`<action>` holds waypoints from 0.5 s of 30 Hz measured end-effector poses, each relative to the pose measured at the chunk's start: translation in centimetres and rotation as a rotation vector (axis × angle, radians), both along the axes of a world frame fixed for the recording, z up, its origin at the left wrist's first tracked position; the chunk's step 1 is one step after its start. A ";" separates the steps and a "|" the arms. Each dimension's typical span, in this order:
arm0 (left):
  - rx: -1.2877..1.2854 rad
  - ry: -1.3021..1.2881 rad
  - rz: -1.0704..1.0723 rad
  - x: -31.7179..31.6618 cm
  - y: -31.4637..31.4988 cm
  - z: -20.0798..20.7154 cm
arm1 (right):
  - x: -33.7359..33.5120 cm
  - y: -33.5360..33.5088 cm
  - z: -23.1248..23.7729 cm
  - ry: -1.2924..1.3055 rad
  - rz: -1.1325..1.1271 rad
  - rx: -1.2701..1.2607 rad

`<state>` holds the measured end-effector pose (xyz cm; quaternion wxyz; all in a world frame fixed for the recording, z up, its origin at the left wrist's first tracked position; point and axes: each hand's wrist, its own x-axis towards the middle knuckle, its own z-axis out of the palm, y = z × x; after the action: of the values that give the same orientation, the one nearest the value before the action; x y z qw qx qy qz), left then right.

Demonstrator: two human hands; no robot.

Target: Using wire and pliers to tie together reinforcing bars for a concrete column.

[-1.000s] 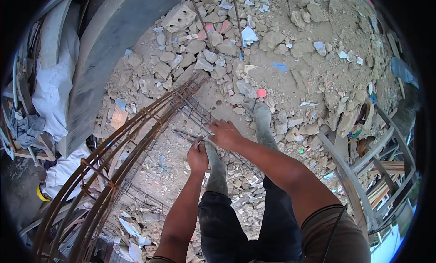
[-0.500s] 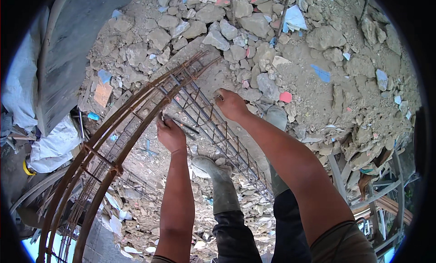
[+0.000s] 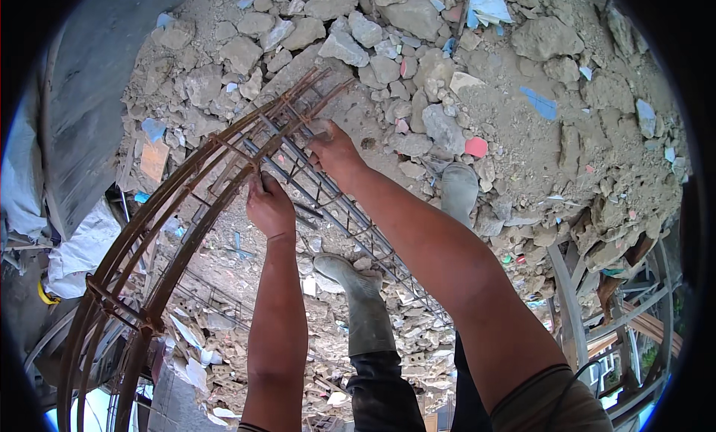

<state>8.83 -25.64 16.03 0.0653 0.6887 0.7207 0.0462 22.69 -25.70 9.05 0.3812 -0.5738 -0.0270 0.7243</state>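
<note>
A rusty rebar cage (image 3: 200, 238) of long bars tied with square stirrups curves from the lower left to the upper middle. My left hand (image 3: 271, 208) is closed at its nearest bar, thumb and fingertips up against the steel beside a stirrup. My right hand (image 3: 335, 156) has its fingers curled against the cage near the bar ends; whatever they may pinch is too small to make out. Under the cage's end, a second, darker rebar cage (image 3: 350, 227) with zigzag ties slants down to the right, passing beneath my right forearm.
Broken concrete chunks (image 3: 414, 18) and rubble cover the ground. A grey slab-like panel (image 3: 97, 96) rises at the left, with white sacks (image 3: 86, 245) below it. My boots (image 3: 365, 301) stand among the debris. Timber pieces (image 3: 570, 305) lean at the lower right.
My right hand has moved left onto the end of the rusty cage; before, it was apart from it. My left hand has shifted slightly up and left along the bar. The view has shifted a little.
</note>
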 end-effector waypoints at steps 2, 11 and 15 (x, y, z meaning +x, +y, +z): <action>0.009 -0.025 0.001 0.4 0.0 0.0 | 0.3 1.0 1.0 0.180 -0.071 -0.114; -0.081 -0.021 -0.070 0.9 1.7 -1.7 | -0.3 1.8 -2.1 0.226 -0.268 -0.327; -0.054 0.024 -0.205 0.1 2.0 -2.2 | -0.2 1.5 -2.1 0.272 -0.282 -0.292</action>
<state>8.93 -23.62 13.86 0.0794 0.7572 0.6482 0.0117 22.46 -24.18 6.99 0.3915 -0.5182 0.2099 0.7309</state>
